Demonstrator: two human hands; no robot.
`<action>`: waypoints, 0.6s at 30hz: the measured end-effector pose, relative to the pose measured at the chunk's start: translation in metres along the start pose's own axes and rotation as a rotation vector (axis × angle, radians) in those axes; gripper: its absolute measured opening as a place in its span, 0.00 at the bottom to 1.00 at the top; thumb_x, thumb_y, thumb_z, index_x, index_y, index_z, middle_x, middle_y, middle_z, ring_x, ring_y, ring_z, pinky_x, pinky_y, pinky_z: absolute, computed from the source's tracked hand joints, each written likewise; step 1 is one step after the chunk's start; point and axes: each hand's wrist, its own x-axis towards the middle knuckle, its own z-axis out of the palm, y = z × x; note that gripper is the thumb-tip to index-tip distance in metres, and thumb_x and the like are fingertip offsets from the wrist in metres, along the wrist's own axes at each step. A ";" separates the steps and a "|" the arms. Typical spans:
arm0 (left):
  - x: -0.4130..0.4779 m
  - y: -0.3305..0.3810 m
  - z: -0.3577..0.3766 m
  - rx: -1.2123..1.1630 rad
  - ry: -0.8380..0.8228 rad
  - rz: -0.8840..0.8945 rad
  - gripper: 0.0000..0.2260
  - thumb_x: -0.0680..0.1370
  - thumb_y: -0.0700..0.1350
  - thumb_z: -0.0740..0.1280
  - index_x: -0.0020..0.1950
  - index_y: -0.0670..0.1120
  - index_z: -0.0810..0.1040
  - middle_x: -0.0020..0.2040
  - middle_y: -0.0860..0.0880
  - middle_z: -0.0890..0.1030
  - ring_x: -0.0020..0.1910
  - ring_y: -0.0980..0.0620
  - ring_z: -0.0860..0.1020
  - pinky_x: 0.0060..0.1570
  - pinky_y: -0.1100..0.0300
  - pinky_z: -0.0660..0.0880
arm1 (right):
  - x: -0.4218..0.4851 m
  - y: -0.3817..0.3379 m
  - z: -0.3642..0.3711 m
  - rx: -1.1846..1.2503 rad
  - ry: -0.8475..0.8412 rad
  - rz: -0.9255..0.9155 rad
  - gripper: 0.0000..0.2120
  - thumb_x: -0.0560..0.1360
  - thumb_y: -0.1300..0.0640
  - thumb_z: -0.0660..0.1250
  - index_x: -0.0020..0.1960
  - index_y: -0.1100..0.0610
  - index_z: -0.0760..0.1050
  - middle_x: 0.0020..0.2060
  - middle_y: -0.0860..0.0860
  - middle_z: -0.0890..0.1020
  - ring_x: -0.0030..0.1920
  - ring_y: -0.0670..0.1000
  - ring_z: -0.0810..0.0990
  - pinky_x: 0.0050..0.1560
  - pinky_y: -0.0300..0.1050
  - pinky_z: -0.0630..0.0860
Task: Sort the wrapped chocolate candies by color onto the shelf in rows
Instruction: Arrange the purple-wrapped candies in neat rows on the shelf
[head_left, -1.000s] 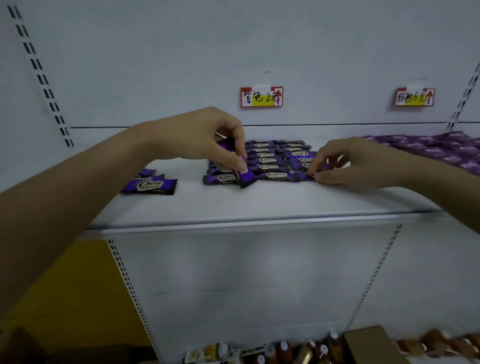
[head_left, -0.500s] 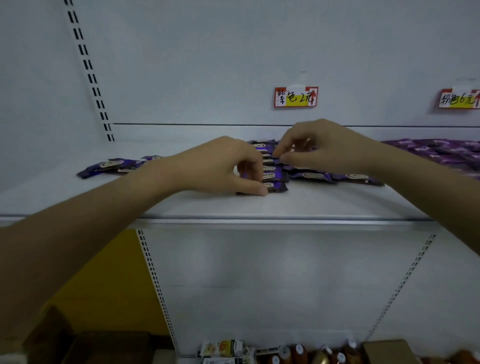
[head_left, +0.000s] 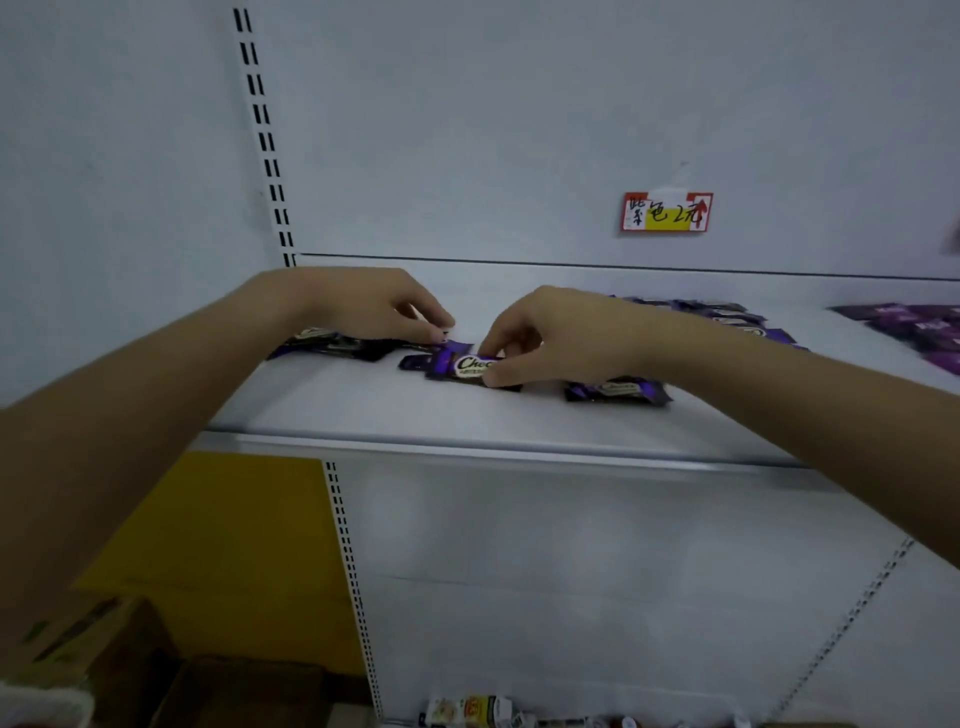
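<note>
A purple-wrapped chocolate candy lies on the white shelf, left of the sorted group. My right hand pinches its right end between thumb and fingers. My left hand hovers at the candy's left end, fingertips bent down and touching a wrapper tip. Behind my left hand lies a small pile of purple candies. Another purple candy sits at the front, right of my right hand. Rows of purple candies run behind my right forearm, partly hidden.
A red and yellow price tag hangs on the back wall. More purple wrappers lie at the far right of the shelf. Below are bottles, a yellow panel and cardboard boxes. A slotted upright runs up the wall.
Both hands have shifted left from the sorted rows toward the loose pile. My right hand now pinches a single candy lying on the shelf left of the rows.
</note>
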 end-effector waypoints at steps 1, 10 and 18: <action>0.001 -0.002 -0.001 -0.010 0.005 0.009 0.13 0.78 0.54 0.65 0.61 0.55 0.78 0.57 0.61 0.78 0.57 0.60 0.76 0.60 0.62 0.69 | 0.000 -0.001 -0.002 0.049 -0.008 0.010 0.11 0.73 0.47 0.69 0.53 0.50 0.81 0.37 0.45 0.79 0.36 0.44 0.74 0.34 0.32 0.67; 0.008 0.001 -0.004 -0.303 0.372 0.090 0.01 0.75 0.45 0.71 0.43 0.50 0.81 0.42 0.48 0.83 0.38 0.53 0.78 0.46 0.56 0.75 | -0.023 0.038 -0.022 0.483 0.160 0.257 0.06 0.73 0.52 0.70 0.47 0.53 0.83 0.40 0.46 0.83 0.39 0.44 0.78 0.43 0.34 0.76; 0.016 0.066 -0.006 -0.874 0.441 0.216 0.06 0.74 0.39 0.71 0.43 0.44 0.75 0.37 0.46 0.80 0.31 0.54 0.80 0.37 0.63 0.79 | -0.071 0.080 -0.047 0.635 0.220 0.335 0.06 0.75 0.61 0.66 0.45 0.56 0.83 0.39 0.52 0.83 0.43 0.50 0.78 0.51 0.44 0.79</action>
